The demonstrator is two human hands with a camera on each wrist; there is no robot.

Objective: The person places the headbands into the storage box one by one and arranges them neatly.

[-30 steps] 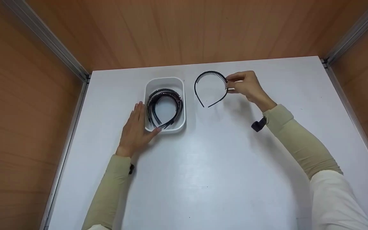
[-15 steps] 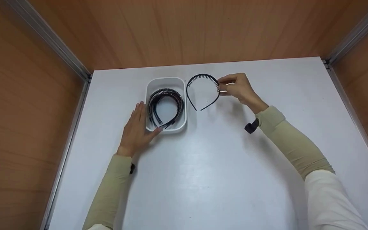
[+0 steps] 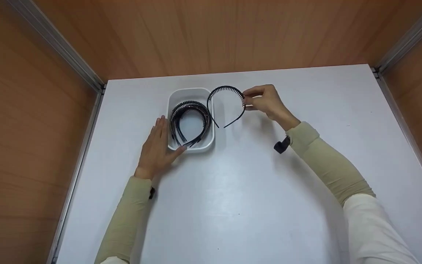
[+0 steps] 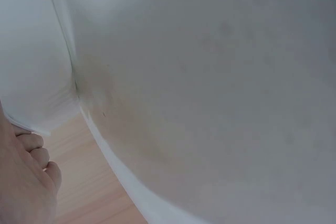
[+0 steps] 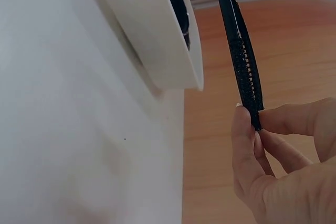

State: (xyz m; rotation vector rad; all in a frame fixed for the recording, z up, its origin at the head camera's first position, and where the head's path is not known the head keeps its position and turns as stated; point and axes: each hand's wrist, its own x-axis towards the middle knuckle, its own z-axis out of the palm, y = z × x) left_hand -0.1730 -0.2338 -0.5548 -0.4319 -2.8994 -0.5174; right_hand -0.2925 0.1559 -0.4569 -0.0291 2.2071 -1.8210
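My right hand [image 3: 266,102] pinches a black toothed headband [image 3: 227,88] by its right side, between thumb and fingers. In the right wrist view that headband [image 5: 240,51] appears edge-on, raised above the table. Its left arm overlaps the right rim of a white plastic tub [image 3: 211,141] in the head view. Inside the tub lies a nested bunch of several dark headbands [image 3: 176,126]. My left hand [image 3: 155,148] rests against the tub's left side with fingers straight, its thumb across the near left corner. Only part of the left hand [image 4: 26,182] shows in the left wrist view.
The white table [image 3: 233,205] extends on all sides of the tub. A wood-grain panel [image 3: 211,36] rises behind it, with similar panels at left and right. Metal rails [image 3: 82,62] run along the corners.
My right hand has carried the headband leftward, from right of the tub until it overlaps the tub's right rim. The left hand and the tub have stayed in place.
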